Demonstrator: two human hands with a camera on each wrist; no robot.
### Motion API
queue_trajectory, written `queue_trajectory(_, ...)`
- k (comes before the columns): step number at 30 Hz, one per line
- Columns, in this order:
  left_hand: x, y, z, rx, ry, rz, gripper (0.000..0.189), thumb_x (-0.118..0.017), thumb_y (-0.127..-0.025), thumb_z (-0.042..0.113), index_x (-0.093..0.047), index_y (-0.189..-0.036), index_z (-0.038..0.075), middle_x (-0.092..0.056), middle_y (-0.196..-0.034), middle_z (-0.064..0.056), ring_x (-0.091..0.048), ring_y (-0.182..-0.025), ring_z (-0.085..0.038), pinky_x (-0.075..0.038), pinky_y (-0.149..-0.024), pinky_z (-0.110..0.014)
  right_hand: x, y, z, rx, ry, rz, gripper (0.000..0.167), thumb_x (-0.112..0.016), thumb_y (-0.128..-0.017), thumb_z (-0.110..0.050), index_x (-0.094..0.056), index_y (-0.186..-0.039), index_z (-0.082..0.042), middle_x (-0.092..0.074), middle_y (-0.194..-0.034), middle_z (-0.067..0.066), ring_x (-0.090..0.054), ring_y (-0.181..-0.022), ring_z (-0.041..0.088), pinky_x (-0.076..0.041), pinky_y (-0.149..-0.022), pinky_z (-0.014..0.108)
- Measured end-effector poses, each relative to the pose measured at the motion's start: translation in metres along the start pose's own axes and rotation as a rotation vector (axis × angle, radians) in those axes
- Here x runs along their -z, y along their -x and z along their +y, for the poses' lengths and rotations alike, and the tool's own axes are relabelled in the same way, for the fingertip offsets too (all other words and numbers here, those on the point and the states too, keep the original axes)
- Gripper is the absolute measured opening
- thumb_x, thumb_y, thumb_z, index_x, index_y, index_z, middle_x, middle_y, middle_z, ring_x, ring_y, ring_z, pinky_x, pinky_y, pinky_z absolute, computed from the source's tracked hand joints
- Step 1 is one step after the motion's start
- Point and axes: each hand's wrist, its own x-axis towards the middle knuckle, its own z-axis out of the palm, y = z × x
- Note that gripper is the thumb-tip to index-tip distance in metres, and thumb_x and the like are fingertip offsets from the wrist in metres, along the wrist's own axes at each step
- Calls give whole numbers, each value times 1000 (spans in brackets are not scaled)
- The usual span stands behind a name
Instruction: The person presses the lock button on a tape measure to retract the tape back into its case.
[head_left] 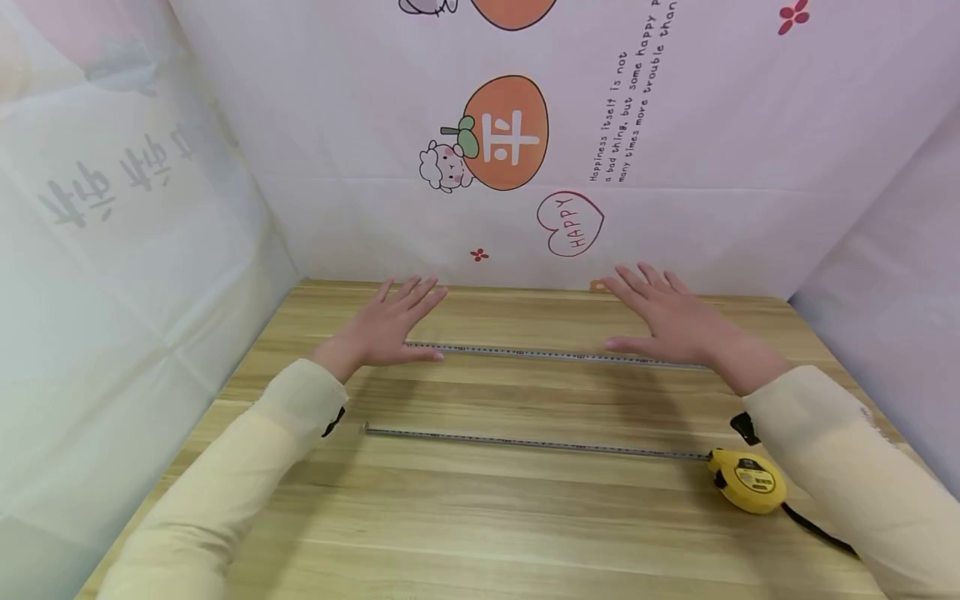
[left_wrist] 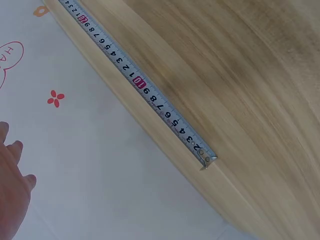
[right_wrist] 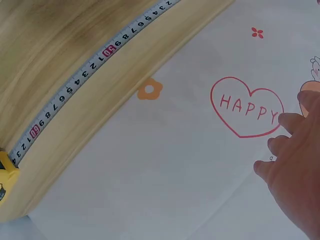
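Note:
Two measuring tapes lie extended across the wooden table. The nearer blade (head_left: 525, 442) runs from its metal end hook at the left to a yellow case (head_left: 752, 482) at the right. Farther back, the second blade (head_left: 520, 352) lies near the table's back edge; its end hook (left_wrist: 205, 159) shows in the left wrist view. Part of its yellow case (right_wrist: 7, 177) shows in the right wrist view. My left hand (head_left: 384, 327) and right hand (head_left: 675, 323) are spread above the far blade, fingers extended, holding nothing. Each overlaps one end of that blade in the head view.
White printed cloth (head_left: 675, 225) rises behind the table (head_left: 480, 525), with cloth walls on the left (head_left: 112, 292) and right (head_left: 892, 267). A black strap (head_left: 817, 529) trails from the near case under my right sleeve (head_left: 847, 450).

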Motion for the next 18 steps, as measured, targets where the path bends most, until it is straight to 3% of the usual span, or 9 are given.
queue_trajectory(9,3,11,-1,-24,32,29,98,-47,-86,74,-15,-157,15,-6,-162,-6,-7,-146,-29,0,-114,-52,4,20,6,4,-10,16,94,-61,-88,-59,-14,-157,-16,-11,-160,17,-5,-144,41,-4,-113,57)
queue_trajectory(18,4,28,-4,-40,69,69,98,-53,-87,69,-10,-157,17,-4,-162,-5,-7,-147,-29,-4,-113,-56,3,45,11,-4,-9,62,95,-65,-87,-56,-15,-157,-16,-17,-158,18,-12,-144,41,-8,-113,55)
